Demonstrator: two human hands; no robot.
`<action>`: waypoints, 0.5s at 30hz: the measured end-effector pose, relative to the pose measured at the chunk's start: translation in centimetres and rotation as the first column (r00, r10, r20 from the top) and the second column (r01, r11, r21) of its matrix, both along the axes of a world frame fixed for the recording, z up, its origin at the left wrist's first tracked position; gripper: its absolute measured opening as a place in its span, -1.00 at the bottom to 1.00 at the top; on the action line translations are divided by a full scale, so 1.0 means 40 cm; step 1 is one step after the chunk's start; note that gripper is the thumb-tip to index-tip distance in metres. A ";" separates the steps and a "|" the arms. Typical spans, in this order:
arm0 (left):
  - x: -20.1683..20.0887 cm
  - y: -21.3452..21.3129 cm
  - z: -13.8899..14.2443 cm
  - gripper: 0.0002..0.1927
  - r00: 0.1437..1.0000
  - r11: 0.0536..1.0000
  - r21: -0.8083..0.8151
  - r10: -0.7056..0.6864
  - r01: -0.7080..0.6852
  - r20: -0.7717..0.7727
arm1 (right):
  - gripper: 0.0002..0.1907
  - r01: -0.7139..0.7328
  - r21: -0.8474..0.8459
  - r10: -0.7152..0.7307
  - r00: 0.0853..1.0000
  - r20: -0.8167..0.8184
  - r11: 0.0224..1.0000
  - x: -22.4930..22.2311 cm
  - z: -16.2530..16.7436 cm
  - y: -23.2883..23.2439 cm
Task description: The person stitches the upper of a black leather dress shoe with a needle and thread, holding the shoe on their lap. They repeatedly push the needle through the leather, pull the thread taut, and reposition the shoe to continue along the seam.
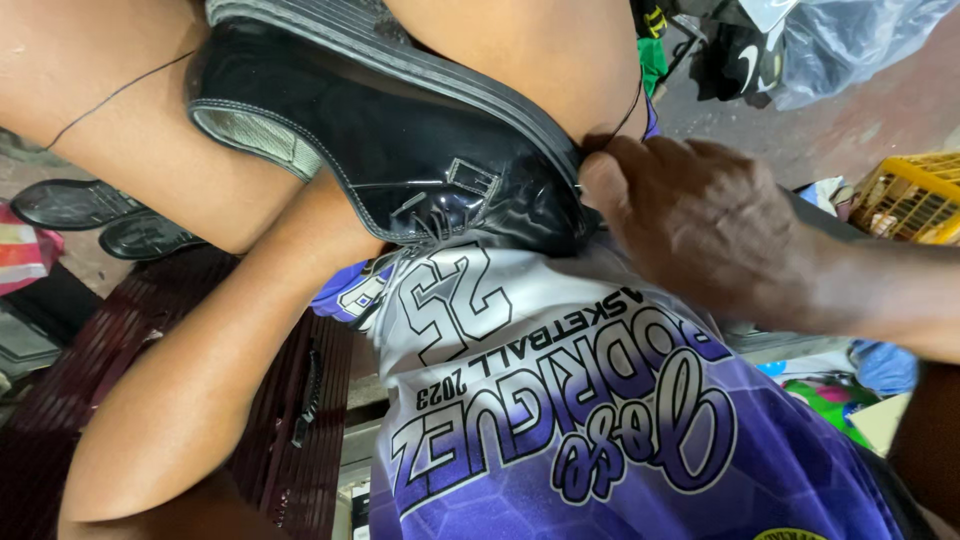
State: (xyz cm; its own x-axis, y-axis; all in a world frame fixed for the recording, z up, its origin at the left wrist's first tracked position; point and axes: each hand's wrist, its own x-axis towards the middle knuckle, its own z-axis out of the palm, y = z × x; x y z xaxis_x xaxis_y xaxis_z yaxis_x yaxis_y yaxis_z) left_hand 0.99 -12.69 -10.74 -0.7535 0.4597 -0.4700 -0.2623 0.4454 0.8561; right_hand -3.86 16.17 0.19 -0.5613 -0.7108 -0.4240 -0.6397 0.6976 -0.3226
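A black leather shoe (400, 150) with a metal buckle and a grey stitched sole lies sole-up, wedged between my bare thighs. My right hand (690, 220) is closed at the toe end, its fingertips pinched against the sole edge, where a thin black thread (632, 105) runs upward. A further stretch of that thread crosses my left thigh. My left forearm (200, 380) reaches up from the lower left and passes under the shoe, so the left hand is hidden. A purple and white sports jersey (600, 430) covers my lap below the shoe.
Two black shoes (75, 205) lie on the floor at the left. A dark red slatted bench (300, 400) is beneath me. A yellow plastic crate (915, 195) stands at the right, and a clear plastic bag (850, 40) with dark clothing sits at the top right.
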 end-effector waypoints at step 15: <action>0.001 0.005 -0.028 -0.78 0.998 1.000 0.018 -0.009 0.010 -0.055 | -0.65 -0.118 0.112 0.113 0.992 0.052 0.987 -0.104 0.028 0.016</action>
